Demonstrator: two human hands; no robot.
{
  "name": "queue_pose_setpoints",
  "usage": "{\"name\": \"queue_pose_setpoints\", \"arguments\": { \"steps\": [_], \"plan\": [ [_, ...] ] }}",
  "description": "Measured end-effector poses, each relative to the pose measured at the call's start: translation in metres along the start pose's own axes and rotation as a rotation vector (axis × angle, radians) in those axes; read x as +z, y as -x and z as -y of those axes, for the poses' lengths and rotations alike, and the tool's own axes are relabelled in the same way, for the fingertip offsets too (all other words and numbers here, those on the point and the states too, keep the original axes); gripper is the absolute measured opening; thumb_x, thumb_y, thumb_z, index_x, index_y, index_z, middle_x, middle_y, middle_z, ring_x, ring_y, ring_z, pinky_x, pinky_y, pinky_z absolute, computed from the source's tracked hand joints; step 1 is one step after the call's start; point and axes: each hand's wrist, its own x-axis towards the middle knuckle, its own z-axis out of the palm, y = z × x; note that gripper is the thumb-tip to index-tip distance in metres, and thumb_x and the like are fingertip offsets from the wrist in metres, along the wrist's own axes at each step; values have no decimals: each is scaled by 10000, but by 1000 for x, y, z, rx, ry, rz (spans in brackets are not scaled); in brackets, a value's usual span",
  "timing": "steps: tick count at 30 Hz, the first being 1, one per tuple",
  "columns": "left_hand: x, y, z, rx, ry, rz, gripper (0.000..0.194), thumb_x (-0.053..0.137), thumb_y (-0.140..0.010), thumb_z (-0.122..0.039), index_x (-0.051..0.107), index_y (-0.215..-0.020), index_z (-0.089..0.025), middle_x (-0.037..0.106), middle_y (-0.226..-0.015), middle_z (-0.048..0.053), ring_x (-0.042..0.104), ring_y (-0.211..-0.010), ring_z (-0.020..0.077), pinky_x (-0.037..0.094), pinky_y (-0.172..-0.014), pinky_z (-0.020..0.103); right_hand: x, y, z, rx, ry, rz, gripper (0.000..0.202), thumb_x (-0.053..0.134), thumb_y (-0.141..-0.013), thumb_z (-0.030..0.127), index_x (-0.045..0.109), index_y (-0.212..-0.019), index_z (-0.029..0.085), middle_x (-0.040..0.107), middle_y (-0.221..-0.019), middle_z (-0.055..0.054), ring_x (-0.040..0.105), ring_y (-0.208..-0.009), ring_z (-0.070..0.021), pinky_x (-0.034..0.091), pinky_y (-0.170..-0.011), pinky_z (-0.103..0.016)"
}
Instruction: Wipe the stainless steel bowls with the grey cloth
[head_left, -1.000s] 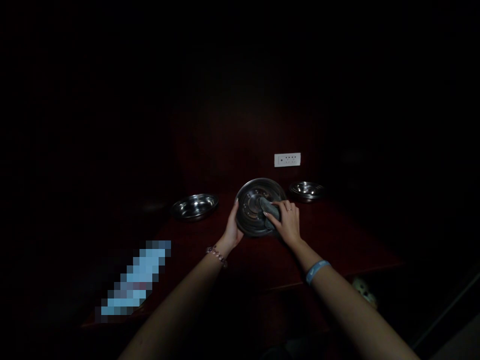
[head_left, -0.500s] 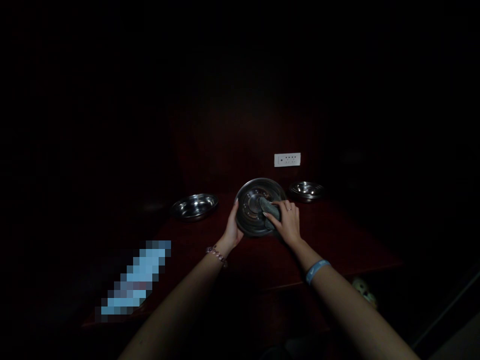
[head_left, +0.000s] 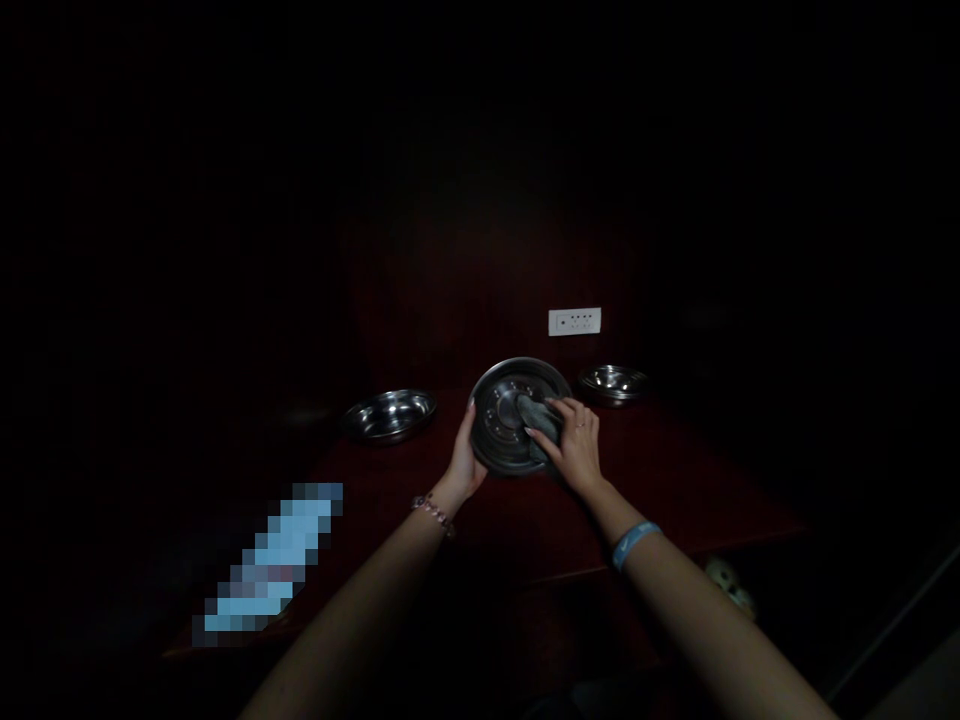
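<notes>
A round metal bowl (head_left: pixel 499 405) is held up and tilted over the dark red table (head_left: pixel 420 520), its inside facing me. My left hand (head_left: pixel 465 463) grips its left rim, with the thumb on the front and the other fingers hidden behind. A grey-green cloth (head_left: pixel 540 420) is pinched in my right hand (head_left: pixel 576 440) and lies against the right part of the bowl's inside. To the left a shallow metal bowl (head_left: pixel 391 415) rests on the table. Several nested metal bowls (head_left: pixel 613 384) stand to the right.
A white socket panel (head_left: pixel 574 321) is on the back wall. At the left front of the table lies a pixelated blue item (head_left: pixel 277 560). Beyond the table's front edge at the right, a pale, dark-spotted object (head_left: pixel 724 580) shows partly behind my right forearm. The surroundings are very dark.
The fingers of my right hand have shifted slightly with the cloth on the bowl. My left hand keeps its grip, and the bowl stays almost where it was.
</notes>
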Motion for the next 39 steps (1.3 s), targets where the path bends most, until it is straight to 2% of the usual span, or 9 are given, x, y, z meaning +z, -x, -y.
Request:
{"name": "queue_pose_setpoints", "arguments": {
  "steps": [5, 14, 18, 33, 39],
  "plan": [
    [2, 2, 0, -30, 2, 10, 460, 506, -923, -461, 636, -1213, -129, 716, -1176, 101, 589, -1221, 247, 379, -1126, 397, -5, -1, 6, -71, 30, 105, 356, 496, -952, 448, 605, -1273, 338, 511, -1297, -87, 492, -1117, -255, 376, -973, -418],
    [1, 2, 2, -3, -9, 23, 466, 529, -911, -459, 611, -1262, -164, 712, -1194, 86, 596, -1214, 249, 382, -1124, 412, -6, -2, 6, -82, 13, 119, 339, 492, -960, 361, 615, -1276, 362, 532, -1275, -78, 505, -1073, -254, 410, -934, -411],
    [0, 1, 3, -10, -9, 29, 449, 539, -905, -462, 634, -1219, -156, 708, -1199, 92, 594, -1216, 252, 377, -1126, 407, -6, -2, 6, -79, 4, 132, 268, 500, -956, 358, 694, -1140, 334, 538, -1259, -74, 503, -1057, -251, 410, -918, -402],
    [-1, 0, 3, -41, -22, 34, 481, 528, -903, -480, 625, -1243, -154, 713, -1188, 99, 598, -1210, 260, 382, -1123, 422, -5, -2, 5, -40, -42, 126, 271, 504, -947, 421, 682, -1107, 295, 548, -1223, -75, 508, -1073, -250, 444, -914, -402],
    [0, 0, 3, -28, -13, 43, 429, 528, -911, -456, 656, -1175, -143, 719, -1168, 96, 591, -1219, 253, 364, -1136, 406, -5, -2, 4, -42, -70, 129, 272, 500, -946, 435, 684, -1064, 274, 548, -1209, -80, 511, -1082, -252, 459, -922, -402]
  ]
}}
